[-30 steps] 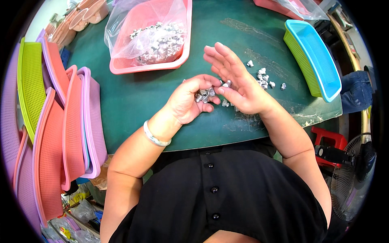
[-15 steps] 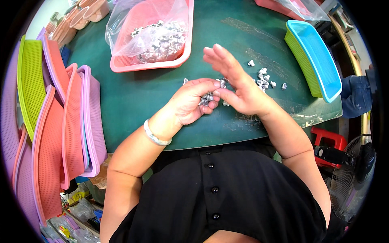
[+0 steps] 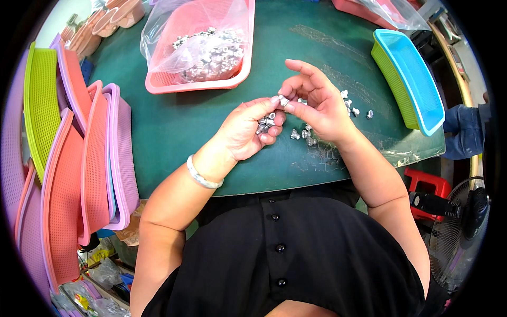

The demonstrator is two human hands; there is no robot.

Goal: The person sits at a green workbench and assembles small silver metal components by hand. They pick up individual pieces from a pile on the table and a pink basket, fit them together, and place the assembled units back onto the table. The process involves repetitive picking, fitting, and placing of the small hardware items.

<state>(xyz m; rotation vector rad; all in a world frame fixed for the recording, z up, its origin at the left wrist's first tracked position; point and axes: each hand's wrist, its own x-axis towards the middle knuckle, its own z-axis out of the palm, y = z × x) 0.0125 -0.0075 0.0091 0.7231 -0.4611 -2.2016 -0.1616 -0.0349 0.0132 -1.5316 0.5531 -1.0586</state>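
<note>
Green worktop [image 3: 185, 132] is carrying loose parts [image 3: 294, 134]; a bagful [image 3: 190, 52] in a pink basket [image 3: 161, 84] is probably waiting. Left grip [image 3: 244, 130] is cupping several — right grip [image 3: 323, 108] is pinching one part [image 3: 283, 100] beside it. Handling is seemingly under way, none showing as clearly finished.

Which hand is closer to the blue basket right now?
Right. The right hand is left of the blue basket, apart from it; the left hand is farther left, beyond the right hand.
</note>
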